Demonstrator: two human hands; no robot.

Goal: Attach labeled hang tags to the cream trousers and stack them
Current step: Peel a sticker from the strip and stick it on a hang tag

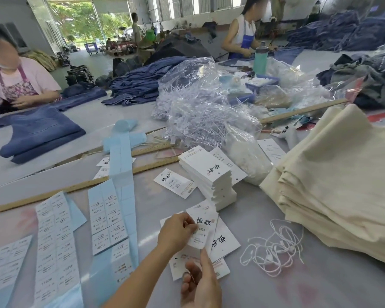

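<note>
Left hand [176, 232] pinches hang tag [201, 227] (printed "1103").
</note>
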